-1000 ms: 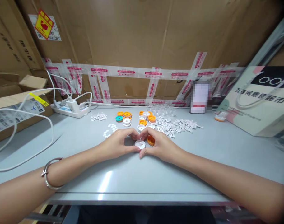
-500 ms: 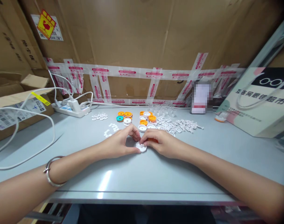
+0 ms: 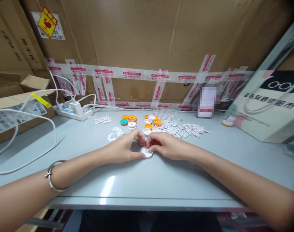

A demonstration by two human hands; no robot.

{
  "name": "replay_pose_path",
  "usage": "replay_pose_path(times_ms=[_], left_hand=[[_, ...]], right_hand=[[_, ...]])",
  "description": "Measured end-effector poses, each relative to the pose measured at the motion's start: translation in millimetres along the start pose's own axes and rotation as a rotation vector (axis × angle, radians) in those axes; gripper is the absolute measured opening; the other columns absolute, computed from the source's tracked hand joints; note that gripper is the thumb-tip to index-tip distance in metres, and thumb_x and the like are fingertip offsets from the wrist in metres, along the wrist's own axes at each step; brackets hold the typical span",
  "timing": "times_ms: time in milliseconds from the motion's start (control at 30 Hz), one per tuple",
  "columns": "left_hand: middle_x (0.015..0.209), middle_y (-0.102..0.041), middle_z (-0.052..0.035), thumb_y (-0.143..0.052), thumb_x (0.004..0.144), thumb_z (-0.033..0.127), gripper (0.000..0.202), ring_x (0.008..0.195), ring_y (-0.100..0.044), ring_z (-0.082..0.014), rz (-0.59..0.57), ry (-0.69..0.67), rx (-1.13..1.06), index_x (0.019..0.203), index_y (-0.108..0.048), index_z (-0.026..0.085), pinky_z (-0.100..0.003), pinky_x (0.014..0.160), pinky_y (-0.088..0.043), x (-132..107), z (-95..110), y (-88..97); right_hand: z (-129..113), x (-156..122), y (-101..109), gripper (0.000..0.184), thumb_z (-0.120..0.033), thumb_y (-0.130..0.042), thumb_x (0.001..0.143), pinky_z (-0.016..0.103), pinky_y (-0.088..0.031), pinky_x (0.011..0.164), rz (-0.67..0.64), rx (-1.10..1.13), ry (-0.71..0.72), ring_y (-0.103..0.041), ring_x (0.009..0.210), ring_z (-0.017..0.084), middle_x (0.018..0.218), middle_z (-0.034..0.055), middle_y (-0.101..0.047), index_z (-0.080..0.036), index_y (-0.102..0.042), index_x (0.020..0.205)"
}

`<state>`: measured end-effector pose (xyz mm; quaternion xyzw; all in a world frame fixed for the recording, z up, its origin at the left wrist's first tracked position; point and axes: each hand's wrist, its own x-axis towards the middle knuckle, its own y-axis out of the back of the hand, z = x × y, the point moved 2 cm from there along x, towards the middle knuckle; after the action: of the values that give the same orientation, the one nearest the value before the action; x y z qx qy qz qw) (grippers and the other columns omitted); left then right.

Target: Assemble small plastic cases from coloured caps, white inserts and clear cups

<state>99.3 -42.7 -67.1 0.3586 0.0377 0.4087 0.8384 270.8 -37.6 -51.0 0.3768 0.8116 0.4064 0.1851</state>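
Fingers (image 3: 139, 136) meet at a small round white plastic disc (image 3: 146, 155)

The disc is about midway between the front edge and the back edge of the smooth grey bench (image 3: 185, 182). The left hand (image 3: 122, 147) grasps it: the thumb touches the near rim, and the other fingers are bent behind it. The right hand (image 3: 171, 145) brings thumb and forefinger together at the upper face of the disc; I cannot tell whether a small piece is pinched between them. It also cannot be seen if the disc rests on the bench or is slightly lifted.

Partly covered by the right hand, an orange round plastic piece (image 3: 156, 142) shows just behind the fingers. Farther toward the back edge stand two groups of shallow round cups: the left group (image 3: 132, 118) is orange, white and teal, the right group (image 3: 157, 122) is orange and white. To the right of the second group lies a loose pile of white openwork plastic parts (image 3: 190, 130), with clear plastic parts (image 3: 169, 113) behind it. Small white plastic pieces (image 3: 103, 120) lie toward the left back corner of the bench, near a white power strip (image 3: 85, 116). At the right edge stands a pale paper bag with rope handles (image 3: 260, 124).
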Motion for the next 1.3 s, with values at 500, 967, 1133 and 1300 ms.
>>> replay_pose_path(times_ms=[500, 967, 1133, 1300], left_hand=[[0.097, -0.058, -0.0043, -0.064, 0.073, 0.030, 0.030, 0.093, -0.055, -0.0174, -0.004, -0.014, 0.019, 0.096, -0.047, 0.019, -0.033, 0.084, -0.043, -0.2, -0.6, -0.4], [0.097, -0.058, -0.0042, -0.064, 0.073, 0.031, 0.030, 0.092, -0.056, -0.0169, 0.006, -0.012, 0.039, 0.094, -0.047, 0.019, -0.031, 0.082, -0.044, -0.8, -0.5, -1.3], [0.096, -0.058, -0.0042, -0.063, 0.075, 0.034, 0.030, 0.093, -0.055, -0.0162, 0.005, -0.035, 0.022, 0.095, -0.048, 0.018, -0.031, 0.084, -0.044, -0.6, 0.3, -2.2], [0.095, -0.058, -0.0047, -0.063, 0.075, 0.032, 0.028, 0.091, -0.056, -0.0160, 0.010, -0.043, 0.015, 0.095, -0.049, 0.018, -0.030, 0.083, -0.044, 0.1, -0.2, -2.8]], right_hand=[[-1.6, 0.4, 5.2, 0.007, -0.013, -0.052, 0.076, 0.025, -0.038, 0.067, -0.066, -0.020, -0.036, -0.054, 0.078, 0.015, 0.084, 0.0026, -0.062, -0.016, -0.058, 0.078], [1.5, 0.8, -0.7, 0.004, -0.020, -0.057, 0.076, 0.025, -0.039, 0.065, -0.052, 0.027, -0.101, -0.053, 0.074, 0.014, 0.082, 0.0022, -0.060, -0.017, -0.056, 0.079], [2.1, 2.6, 0.9, 0.017, -0.025, -0.060, 0.075, 0.023, -0.038, 0.062, -0.039, 0.035, -0.085, -0.047, 0.070, 0.012, 0.081, 0.0008, -0.054, -0.017, -0.048, 0.083], [0.8, 7.2, 4.9, 0.021, -0.025, -0.063, 0.072, 0.022, -0.038, 0.061, -0.102, 0.032, -0.101, -0.046, 0.069, 0.011, 0.082, 0.0005, -0.053, -0.017, -0.048, 0.085]])
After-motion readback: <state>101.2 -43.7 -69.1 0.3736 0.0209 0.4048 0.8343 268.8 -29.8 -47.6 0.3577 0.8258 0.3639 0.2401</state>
